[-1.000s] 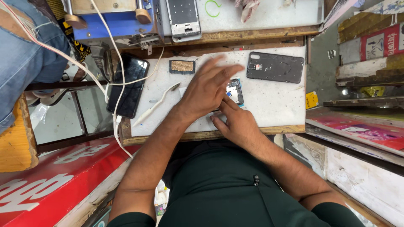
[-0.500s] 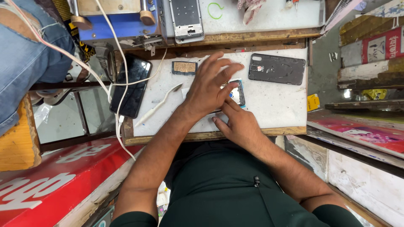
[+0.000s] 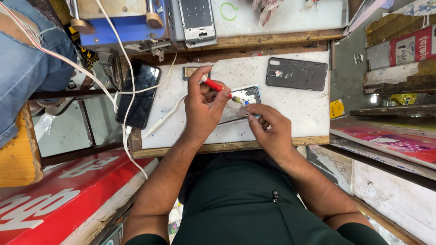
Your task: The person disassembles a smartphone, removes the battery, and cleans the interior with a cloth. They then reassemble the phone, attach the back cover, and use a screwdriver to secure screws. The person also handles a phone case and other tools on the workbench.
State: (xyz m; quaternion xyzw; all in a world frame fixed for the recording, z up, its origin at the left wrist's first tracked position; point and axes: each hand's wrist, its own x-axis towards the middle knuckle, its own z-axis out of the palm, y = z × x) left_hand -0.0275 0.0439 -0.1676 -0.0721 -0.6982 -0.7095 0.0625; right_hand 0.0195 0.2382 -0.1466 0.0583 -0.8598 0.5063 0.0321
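Opened phone (image 3: 243, 102), back removed, lies on the white work board (image 3: 290, 118), near its middle. I see the left hand (image 3: 203, 106) just left of the phone, fingers pinched round a red-handled screwdriver (image 3: 217, 86) whose tip meets the phone's upper part. Right hand (image 3: 271, 129) sits just below the phone, index finger and thumb pressed on its lower edge. Dark back cover (image 3: 296, 74) lies up and right of the phone, apart. Black handset (image 3: 138, 93) rests well left of the phone.
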